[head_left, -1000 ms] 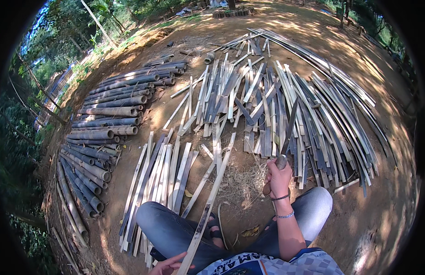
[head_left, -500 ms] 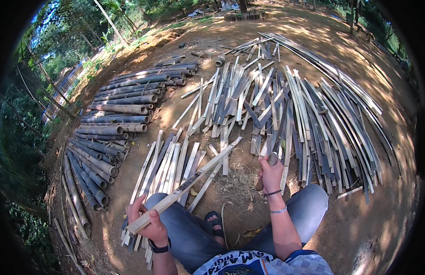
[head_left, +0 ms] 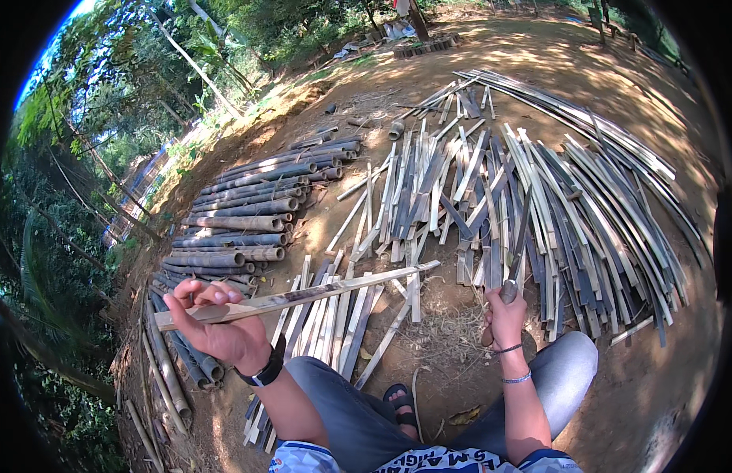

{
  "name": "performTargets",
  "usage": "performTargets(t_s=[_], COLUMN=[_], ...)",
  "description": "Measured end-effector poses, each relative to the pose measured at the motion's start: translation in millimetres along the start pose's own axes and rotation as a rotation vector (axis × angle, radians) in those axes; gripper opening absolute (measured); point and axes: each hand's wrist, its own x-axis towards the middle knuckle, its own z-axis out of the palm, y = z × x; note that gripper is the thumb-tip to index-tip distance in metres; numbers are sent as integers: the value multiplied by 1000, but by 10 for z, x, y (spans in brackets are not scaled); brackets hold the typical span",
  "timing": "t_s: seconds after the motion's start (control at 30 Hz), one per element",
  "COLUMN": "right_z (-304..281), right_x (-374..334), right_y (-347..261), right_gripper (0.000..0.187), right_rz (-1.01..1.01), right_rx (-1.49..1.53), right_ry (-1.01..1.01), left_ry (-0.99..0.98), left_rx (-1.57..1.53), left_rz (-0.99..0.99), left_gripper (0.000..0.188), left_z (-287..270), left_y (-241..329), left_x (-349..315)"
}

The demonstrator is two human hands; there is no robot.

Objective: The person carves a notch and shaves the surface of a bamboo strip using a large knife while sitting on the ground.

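Observation:
My left hand (head_left: 224,323) is raised at the left, palm up. Its fingers curl loosely around one end of a long, pale bamboo strip (head_left: 342,285) with a dark patch along it. From there the strip slants to the right over the split pieces, its far end near the middle. My right hand (head_left: 506,319) is closed around the brown handle of a machete (head_left: 509,291). A long dark blade seems to point away from me, hard to tell apart from the dark strips behind it.
Cut bamboo strips (head_left: 328,315) lie by my left knee. A wide heap of split bamboo (head_left: 571,229) spreads ahead and right. Whole bamboo poles (head_left: 248,206) are stacked at the left. Shavings (head_left: 453,335) cover the dirt between my legs, near my sandalled foot (head_left: 401,406).
My left hand has moved up and left, its fingers loosening around the bamboo strip, which now lies flatter. The whole view has shifted, and my right hand still grips the machete.

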Motion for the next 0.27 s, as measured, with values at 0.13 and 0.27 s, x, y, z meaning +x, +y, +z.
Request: performTargets(t_s=[0.13,0.27], right_z=[-75,-103], right_x=[-33,-36], right_y=[56,252], right_gripper=[21,21], right_rz=[-21,-37], right_rx=[-85,-242], right_ry=[-39,-129], left_ry=[-336,-364], left_rx=[-145,-163], left_rz=[-58,-39], left_gripper=[36,37], left_z=[-15,-334], left_y=[301,259], left_x=[-33,-69])
